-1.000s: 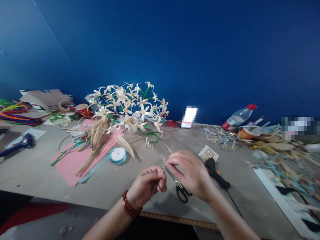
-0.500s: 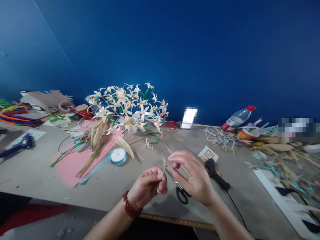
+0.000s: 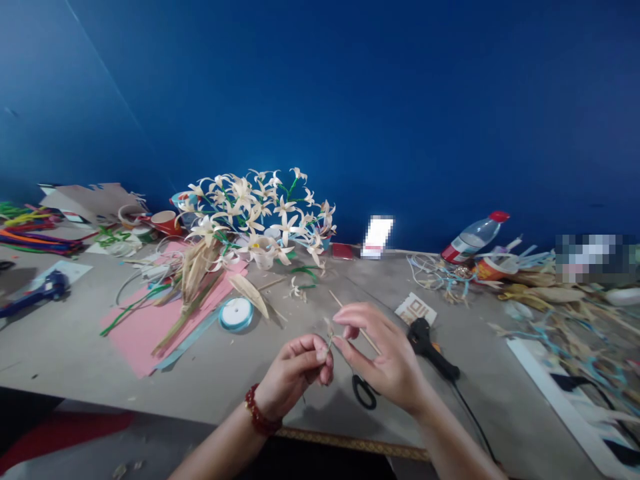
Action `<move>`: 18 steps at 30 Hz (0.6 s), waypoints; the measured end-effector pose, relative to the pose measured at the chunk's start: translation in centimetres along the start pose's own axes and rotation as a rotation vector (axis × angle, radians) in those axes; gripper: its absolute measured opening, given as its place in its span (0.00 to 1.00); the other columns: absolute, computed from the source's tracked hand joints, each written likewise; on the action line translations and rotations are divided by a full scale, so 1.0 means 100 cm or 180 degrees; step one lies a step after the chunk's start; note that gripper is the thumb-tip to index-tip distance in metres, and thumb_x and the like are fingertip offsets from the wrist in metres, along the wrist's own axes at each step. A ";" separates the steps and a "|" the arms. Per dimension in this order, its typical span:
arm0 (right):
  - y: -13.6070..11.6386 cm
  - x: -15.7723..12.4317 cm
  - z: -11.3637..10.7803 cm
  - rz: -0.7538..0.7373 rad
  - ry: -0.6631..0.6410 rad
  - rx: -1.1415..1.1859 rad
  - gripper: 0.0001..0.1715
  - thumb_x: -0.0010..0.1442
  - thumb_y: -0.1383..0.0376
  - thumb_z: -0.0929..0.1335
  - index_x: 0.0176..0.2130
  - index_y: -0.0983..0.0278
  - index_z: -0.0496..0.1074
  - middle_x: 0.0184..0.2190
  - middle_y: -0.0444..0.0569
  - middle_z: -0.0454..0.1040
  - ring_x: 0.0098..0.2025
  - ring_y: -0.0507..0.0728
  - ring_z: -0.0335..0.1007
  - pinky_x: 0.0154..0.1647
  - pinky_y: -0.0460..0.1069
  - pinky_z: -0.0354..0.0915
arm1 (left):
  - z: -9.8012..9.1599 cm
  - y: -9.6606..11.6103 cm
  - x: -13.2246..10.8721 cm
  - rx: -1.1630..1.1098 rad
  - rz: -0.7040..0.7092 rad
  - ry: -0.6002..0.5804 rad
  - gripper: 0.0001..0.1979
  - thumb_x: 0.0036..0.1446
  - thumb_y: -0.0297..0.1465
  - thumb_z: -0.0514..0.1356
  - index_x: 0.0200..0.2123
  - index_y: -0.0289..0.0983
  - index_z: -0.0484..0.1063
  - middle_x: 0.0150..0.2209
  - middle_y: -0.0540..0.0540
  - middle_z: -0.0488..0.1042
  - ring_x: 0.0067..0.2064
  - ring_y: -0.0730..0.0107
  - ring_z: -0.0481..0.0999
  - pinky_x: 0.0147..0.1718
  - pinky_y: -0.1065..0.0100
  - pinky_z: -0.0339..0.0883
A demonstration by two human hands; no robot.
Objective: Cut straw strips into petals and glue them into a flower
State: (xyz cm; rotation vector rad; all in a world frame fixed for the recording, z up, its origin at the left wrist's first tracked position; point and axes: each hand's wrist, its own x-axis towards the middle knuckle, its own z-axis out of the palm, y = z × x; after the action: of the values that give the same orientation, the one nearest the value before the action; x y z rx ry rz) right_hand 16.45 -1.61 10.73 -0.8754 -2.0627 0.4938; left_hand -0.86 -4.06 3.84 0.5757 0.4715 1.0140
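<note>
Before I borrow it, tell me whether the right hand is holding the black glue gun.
No, the black glue gun lies on the table, beside the right hand.

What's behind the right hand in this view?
A thin stick, its middle covered by the right hand, and black-handled scissors, partly hidden. Anything the hand fully covers can't be seen.

On the table (image 3: 200, 393), left of the person's fingers (image 3: 317, 359), lies a spool (image 3: 237, 312), with paper sheets (image 3: 137, 333) farther left. Flowers (image 3: 287, 227) stand behind the fingers, slightly left; scissors (image 3: 355, 387) lie just right, a glue gun (image 3: 433, 350) farther right.
</note>
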 end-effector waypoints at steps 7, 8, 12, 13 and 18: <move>-0.002 -0.014 -0.009 -0.0017 -0.0175 -0.0034 0.26 0.58 0.72 0.67 0.55 0.59 0.64 0.46 0.52 0.71 0.37 0.54 0.72 0.48 0.53 0.69 | -0.016 -0.001 0.002 0.0591 0.0481 -0.0071 0.07 0.55 0.31 0.66 0.30 0.33 0.73 0.26 0.48 0.72 0.27 0.75 0.70 0.29 0.72 0.62; -0.001 -0.017 -0.008 0.0007 -0.0218 -0.0062 0.27 0.58 0.72 0.67 0.56 0.59 0.63 0.45 0.52 0.70 0.39 0.55 0.72 0.49 0.54 0.68 | -0.018 -0.001 0.002 0.0722 0.0573 -0.0104 0.07 0.56 0.31 0.65 0.30 0.33 0.73 0.27 0.48 0.73 0.27 0.75 0.70 0.29 0.72 0.63; 0.007 -0.025 -0.004 0.0145 -0.0141 -0.0010 0.25 0.59 0.72 0.66 0.55 0.60 0.64 0.40 0.51 0.71 0.47 0.59 0.70 0.56 0.58 0.63 | -0.022 0.006 0.001 0.1409 0.0974 -0.0256 0.06 0.59 0.30 0.62 0.31 0.34 0.73 0.28 0.47 0.73 0.29 0.74 0.71 0.31 0.71 0.64; 0.008 -0.026 -0.002 0.0182 -0.0083 0.0040 0.24 0.59 0.73 0.65 0.54 0.60 0.64 0.38 0.50 0.71 0.48 0.59 0.70 0.56 0.58 0.62 | -0.022 0.008 0.001 0.1600 0.1074 -0.0295 0.06 0.60 0.30 0.61 0.31 0.34 0.73 0.28 0.47 0.73 0.29 0.74 0.72 0.31 0.71 0.65; 0.008 -0.029 0.008 0.0272 -0.0013 0.0364 0.18 0.59 0.72 0.65 0.49 0.60 0.67 0.44 0.51 0.71 0.39 0.55 0.71 0.46 0.52 0.67 | -0.020 0.012 0.002 0.2273 0.1384 -0.0315 0.07 0.62 0.30 0.59 0.31 0.34 0.73 0.28 0.46 0.73 0.30 0.72 0.72 0.32 0.70 0.65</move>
State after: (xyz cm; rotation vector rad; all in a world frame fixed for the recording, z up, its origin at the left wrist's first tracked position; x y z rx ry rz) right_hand 17.38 -3.21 8.21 -0.8972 -1.9859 0.6537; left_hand -2.78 -2.88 3.09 1.4059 0.6375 1.2143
